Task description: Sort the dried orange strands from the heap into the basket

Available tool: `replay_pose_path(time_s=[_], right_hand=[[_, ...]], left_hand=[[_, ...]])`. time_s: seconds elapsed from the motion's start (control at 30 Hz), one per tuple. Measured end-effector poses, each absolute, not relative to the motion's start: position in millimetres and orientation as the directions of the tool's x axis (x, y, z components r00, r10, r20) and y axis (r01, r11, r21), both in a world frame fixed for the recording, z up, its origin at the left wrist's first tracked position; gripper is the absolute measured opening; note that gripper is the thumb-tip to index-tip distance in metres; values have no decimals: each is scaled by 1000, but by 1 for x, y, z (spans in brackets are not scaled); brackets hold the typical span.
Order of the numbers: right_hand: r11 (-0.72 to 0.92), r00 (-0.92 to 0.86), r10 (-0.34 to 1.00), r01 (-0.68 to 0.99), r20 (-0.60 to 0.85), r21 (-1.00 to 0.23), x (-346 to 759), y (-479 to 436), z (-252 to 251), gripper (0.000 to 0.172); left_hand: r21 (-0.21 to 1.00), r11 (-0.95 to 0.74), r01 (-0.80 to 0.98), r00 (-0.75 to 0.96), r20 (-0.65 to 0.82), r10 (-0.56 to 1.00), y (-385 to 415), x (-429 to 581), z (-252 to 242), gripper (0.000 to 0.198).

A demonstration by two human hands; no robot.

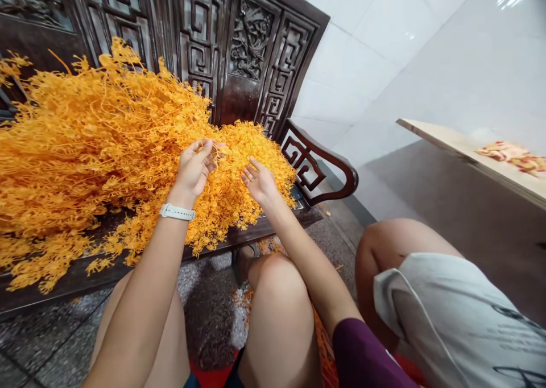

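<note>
A large heap of orange artificial flower sprigs [106, 126] covers much of the dark carved wooden bench [251, 226]. My left hand [194, 169], with a pale watch [177, 212] on its wrist, is raised in front of the heap. Its thumb and forefinger pinch a thin, curled orange sprig [216, 156]. A little to the right is my right hand [259, 183], open, with its fingers apart and nothing seen in it. Behind both hands lies a smaller mound of the same orange sprigs [245, 140].
The bench's curved armrest [341, 189] stands right of the mound. Another person's bent leg in light shorts [452, 308] is close on my right. A wooden board [452, 146] with red and yellow pieces [512, 153] juts out at right. Orange scraps [243, 300] lie on the floor.
</note>
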State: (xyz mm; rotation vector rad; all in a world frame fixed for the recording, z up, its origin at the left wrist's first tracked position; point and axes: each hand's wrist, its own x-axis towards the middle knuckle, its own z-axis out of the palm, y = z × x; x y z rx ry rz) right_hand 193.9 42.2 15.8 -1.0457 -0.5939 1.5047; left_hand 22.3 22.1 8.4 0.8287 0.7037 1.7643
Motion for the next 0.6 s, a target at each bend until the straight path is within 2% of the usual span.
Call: replay_pose_path(time_s=[0.07, 0.2, 0.37, 0.5, 0.6], right_hand=[[-224, 67, 960, -403, -272, -888, 197, 43, 15, 22], [-28, 22, 999, -210, -34, -977, 199, 38, 17, 39], [256, -178, 951, -1, 252, -967, 195, 29, 21, 32], [345, -318, 895, 51, 312, -937, 193, 28, 16, 36], [345, -311, 897, 48, 314, -937, 192, 28, 13, 42]], left_hand=[[805, -301, -512, -217, 218, 952, 22, 28, 8, 28], [849, -261, -459, -179, 199, 963, 23, 36, 6, 31], [871, -224, -437, -169, 165, 972, 21, 41, 3, 39], [875, -219, -432, -202, 143, 969, 21, 45, -1, 46], [882, -232, -410, -245, 138, 960, 21, 47, -2, 51]])
